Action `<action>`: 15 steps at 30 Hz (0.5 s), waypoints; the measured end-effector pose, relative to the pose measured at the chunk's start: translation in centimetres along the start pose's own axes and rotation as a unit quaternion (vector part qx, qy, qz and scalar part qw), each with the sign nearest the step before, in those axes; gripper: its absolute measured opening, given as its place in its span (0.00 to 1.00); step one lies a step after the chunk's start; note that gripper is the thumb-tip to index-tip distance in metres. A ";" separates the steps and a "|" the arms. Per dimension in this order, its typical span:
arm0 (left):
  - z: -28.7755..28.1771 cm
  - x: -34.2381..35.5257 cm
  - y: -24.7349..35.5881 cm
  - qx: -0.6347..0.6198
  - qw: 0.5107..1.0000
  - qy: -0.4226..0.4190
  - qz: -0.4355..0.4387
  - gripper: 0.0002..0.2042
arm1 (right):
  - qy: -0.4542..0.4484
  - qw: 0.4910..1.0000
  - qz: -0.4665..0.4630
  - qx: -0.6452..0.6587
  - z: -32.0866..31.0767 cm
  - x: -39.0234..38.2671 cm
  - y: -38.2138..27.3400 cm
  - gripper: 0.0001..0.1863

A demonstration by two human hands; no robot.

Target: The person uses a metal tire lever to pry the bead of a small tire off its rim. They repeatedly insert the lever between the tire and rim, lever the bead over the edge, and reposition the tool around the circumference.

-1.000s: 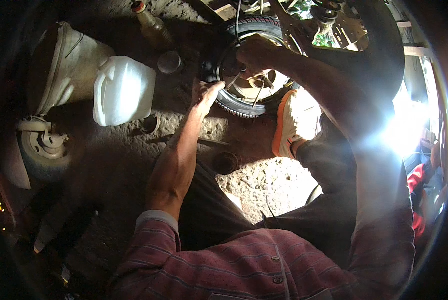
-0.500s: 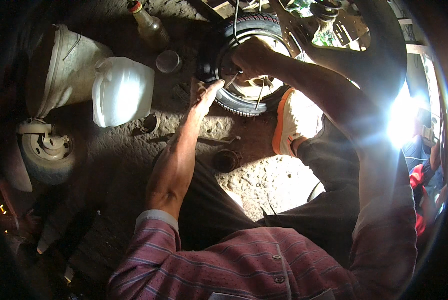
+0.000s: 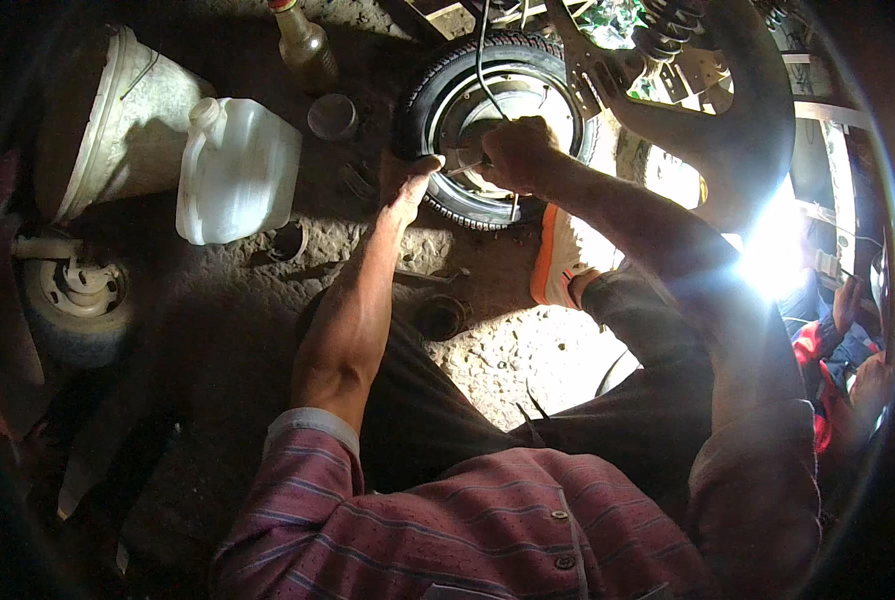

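A wheel with a black tyre [image 3: 430,88] and a pale metal hub [image 3: 533,102] is in front of me, and a dark cable [image 3: 481,62] runs down to the hub. My left hand [image 3: 408,190] grips the tyre's left edge, thumb on the near sidewall and the other fingers mostly hidden. Over the middle of the wheel, my right hand [image 3: 523,155] is closed in a fist around a thin metal tool [image 3: 465,169]. The tool's shaft points left toward the rim; its handle is covered by my fingers, so its exact kind is unclear.
At left stand a pale bucket [image 3: 153,120], a translucent jug [image 3: 243,175] and a small wheel [image 3: 83,295]. A glass bottle [image 3: 306,50] and round container [image 3: 334,117] lie beyond. My shoe [image 3: 573,258] is beside the tyre. Vehicle bodywork [image 3: 758,130] rises at right, near another person's hand [image 3: 848,302].
My right hand has moved from the upper part of the hub down toward me, uncovering more of the hub. My left hand stays at the tyre's edge. The view has shifted slightly.
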State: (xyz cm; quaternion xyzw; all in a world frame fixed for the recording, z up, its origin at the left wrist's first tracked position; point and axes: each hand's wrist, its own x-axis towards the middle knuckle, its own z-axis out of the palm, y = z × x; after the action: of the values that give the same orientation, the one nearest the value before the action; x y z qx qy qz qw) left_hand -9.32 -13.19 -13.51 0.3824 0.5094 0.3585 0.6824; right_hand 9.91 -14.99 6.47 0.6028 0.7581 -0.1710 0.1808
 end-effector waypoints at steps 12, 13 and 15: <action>0.2 -0.2 1.0 0.042 0.997 -0.059 -0.017 0.34 | -0.068 0.997 0.039 0.023 -2.2 -0.8 -1.8 0.21; 0.4 -0.6 1.8 0.008 0.998 -0.055 -0.031 0.34 | -0.129 0.991 0.039 0.025 -2.7 -0.5 -1.8 0.21; 0.7 -1.4 3.2 -0.039 0.998 -0.042 0.035 0.34 | -0.174 0.980 -0.017 0.098 -3.0 -0.3 -1.3 0.21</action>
State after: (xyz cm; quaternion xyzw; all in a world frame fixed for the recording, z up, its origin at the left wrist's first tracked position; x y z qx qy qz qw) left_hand -9.31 -13.06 -9.96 0.3883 0.4519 0.3853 0.7047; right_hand 8.51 -14.14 9.30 0.5654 0.7052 -0.3494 0.2471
